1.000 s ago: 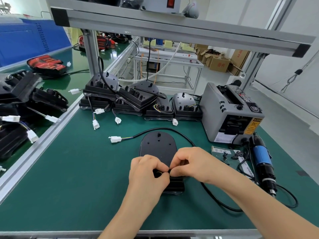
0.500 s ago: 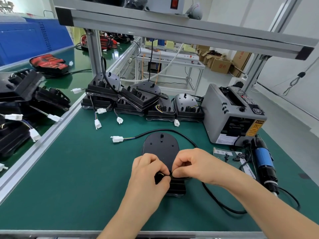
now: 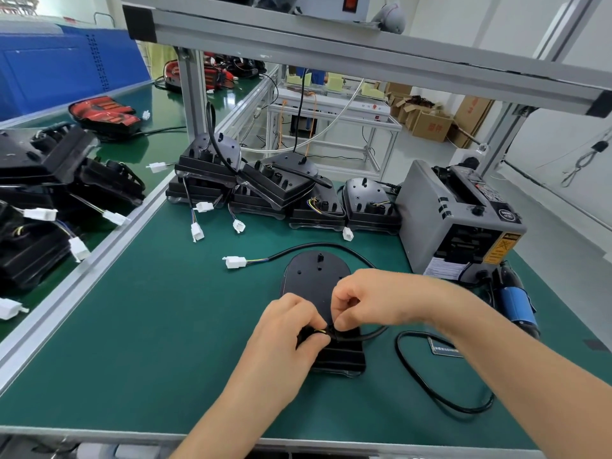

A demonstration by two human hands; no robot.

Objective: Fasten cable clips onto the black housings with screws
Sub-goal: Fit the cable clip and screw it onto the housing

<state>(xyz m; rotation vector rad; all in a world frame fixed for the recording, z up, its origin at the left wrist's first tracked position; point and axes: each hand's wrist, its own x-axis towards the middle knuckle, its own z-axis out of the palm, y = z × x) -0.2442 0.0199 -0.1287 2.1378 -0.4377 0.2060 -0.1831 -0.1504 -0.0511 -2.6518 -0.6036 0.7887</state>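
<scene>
A green bench (image 3: pixel 149 326) is viewed from above and behind two bare hands. At the centre near edge a black housing (image 3: pixel 314 283) is laid flat on the bench, with its rounded end pointed away and its ribbed end nearest the viewer. Both hands are met over the near half of the housing. The left hand (image 3: pixel 288 329) is curled, and its thumb and fingers are pinched on a black cable (image 3: pixel 430 392) where thin coloured wires are exposed at the housing. The right hand (image 3: pixel 374 299) is curled too, and the same cable is pinched just beside the left fingertips. Whether any small part is also held between the fingertips cannot be told, since that spot is covered by the fingers. From the hands, the cable is run out to the right and looped on the bench. A further stretch is arched round the far end of the housing and ended in a white connector (image 3: pixel 235 261) at the left. A small dark label (image 3: pixel 445 349) is lain inside the loop. A blue screwdriver (image 3: pixel 516 306) is rested at the right, beside a grey dispenser (image 3: pixel 457 220). More black units (image 3: pixel 265 187) are stacked along the far edge.
</scene>
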